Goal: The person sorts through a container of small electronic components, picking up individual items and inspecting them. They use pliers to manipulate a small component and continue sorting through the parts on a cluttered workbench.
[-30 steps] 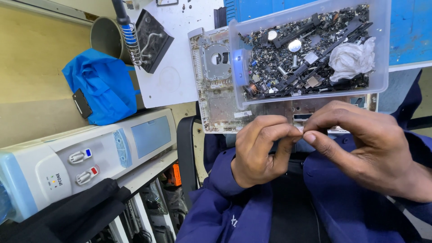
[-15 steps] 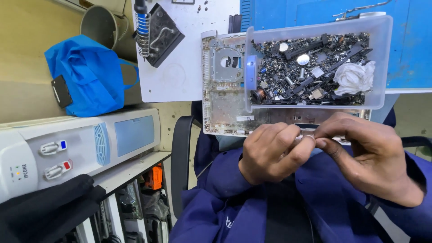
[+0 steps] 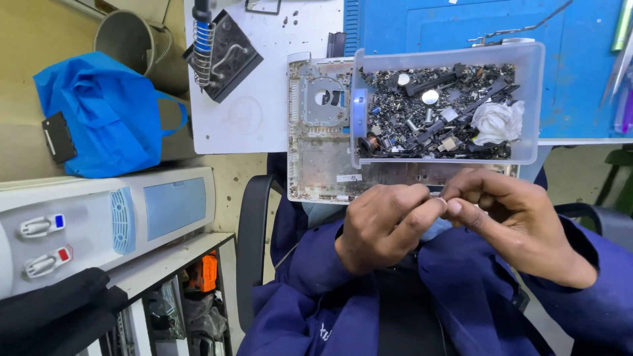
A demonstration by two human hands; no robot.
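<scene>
Both hands are meeting fingertip to fingertip over the lap, the left hand and right hand pinching closed on something too small to identify. Just beyond them, the clear parts bin is resting on the open laptop chassis, nearer the right hand.

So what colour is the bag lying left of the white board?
Bright blue: the bag shows best in the head view, its only view.

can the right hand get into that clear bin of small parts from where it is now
Probably yes. The clear bin is open-topped, just beyond the right hand, with nothing between them, though its fingers are pinched against the left hand.
</scene>
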